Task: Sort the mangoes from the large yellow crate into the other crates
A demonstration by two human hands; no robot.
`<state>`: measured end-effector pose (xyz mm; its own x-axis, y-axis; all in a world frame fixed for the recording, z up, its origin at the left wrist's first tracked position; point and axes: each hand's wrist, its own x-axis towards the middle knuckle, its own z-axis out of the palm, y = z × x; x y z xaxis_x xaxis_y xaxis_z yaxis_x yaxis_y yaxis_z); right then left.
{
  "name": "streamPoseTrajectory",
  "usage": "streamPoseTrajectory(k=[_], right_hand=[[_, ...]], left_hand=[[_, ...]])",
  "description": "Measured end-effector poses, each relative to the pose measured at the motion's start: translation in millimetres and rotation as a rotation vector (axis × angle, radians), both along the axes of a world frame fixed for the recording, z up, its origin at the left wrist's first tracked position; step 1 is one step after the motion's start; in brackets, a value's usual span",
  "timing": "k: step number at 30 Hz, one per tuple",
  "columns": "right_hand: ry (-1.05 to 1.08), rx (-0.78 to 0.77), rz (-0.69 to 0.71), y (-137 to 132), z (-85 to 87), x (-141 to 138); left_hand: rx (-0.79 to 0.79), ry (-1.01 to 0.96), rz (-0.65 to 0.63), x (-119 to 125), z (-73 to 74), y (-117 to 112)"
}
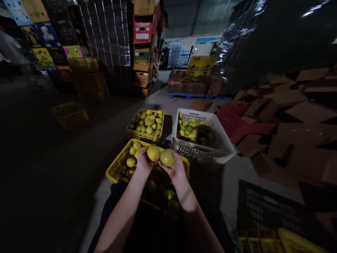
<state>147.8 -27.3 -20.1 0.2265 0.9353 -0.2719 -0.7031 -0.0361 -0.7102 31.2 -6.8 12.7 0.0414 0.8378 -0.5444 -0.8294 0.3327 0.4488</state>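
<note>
The left hand's (143, 163) fingers clasped a yellow fruit (153, 153), the right hand's (178, 169) a greenish fruit (167, 157). Below, shadow obscured the crate's (118, 155) near edge.

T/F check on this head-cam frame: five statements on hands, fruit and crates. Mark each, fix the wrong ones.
1. The left hand holds an orange-yellow fruit and the right hand a greener fruit. True.

2. The white crate stands to the right of the far yellow crate. True.

3. Both hands are over the white crate. False: they are over the near yellow crate.

4. The white crate contains only red apples. False: yellow and green fruits show in it.

5. A red crate is to the right of the white crate. True.
</note>
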Motion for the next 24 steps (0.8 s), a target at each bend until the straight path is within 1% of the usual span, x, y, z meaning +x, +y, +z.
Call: streamPoseTrajectory(k=[2,4,9,13,18,21,24], right_hand=[[0.025,-0.124,-0.016,2,4.2,-1],[0.03,-0.148,-0.024,4,7.6,-1],[-0.011,-0.099,0.01,4,11.4,-3],[0.066,-0.086,0.027,-1,20.7,-6],[0.147,0.038,0.013,-6,33.7,-7],[0.194,0.013,-0.021,-5,36.3,-4],[0.187,-0.009,0.005,-2,32.2,-1]], left_hand=[[-0.016,-0.003,-0.003,1,-1.8,1],[-0.022,-0.006,-0.007,2,-2.0,0],[0.061,-0.026,-0.051,5,-0.2,-3],[0.114,-0.039,-0.037,8,1.9,-5],[0.169,-0.118,-0.006,7,7.1,-7],[0.15,-0.179,0.021,5,8.0,-9],[0.072,-0.177,0.035,5,6.2,-8]])
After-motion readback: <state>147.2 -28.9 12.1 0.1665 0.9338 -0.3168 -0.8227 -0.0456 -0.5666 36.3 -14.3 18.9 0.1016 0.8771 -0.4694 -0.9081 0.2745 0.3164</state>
